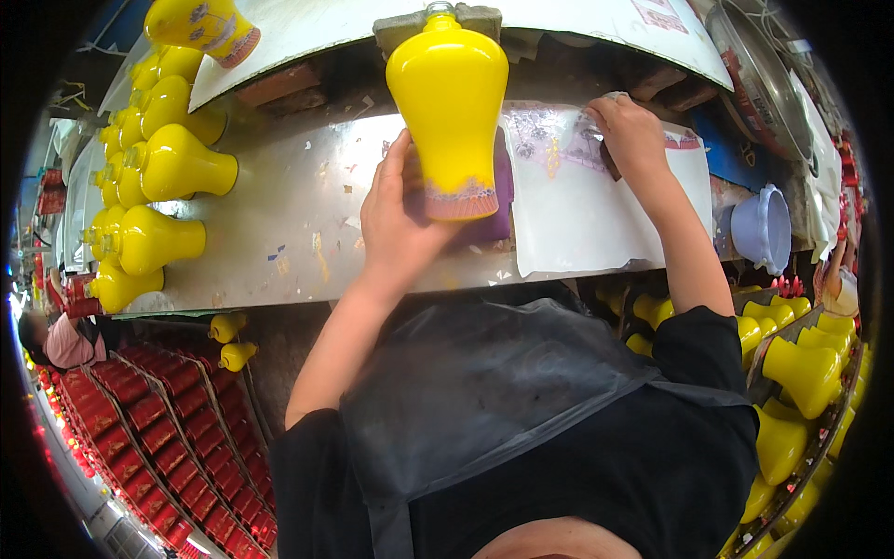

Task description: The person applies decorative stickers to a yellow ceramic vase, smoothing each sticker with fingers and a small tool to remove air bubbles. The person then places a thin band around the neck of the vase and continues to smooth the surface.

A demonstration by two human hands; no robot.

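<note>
Glossy yellow, broad-shouldered vases [189, 162] line the grey metal surface [289, 205]. Centrally, the left hand [399, 233] cups the pink-patterned base of another such vase [449, 98], fingers partly hidden, grip unclear. Over a purple-patterned translucent sheet [563, 142], the right hand [635, 140] curls beside a flat dark-brown piece [609, 161]; I cannot tell whether it pinches anything.

Left fingers [395, 156] partly hidden by yellow vase [447, 93]; upper-left vase [207, 28] cut off.
</note>
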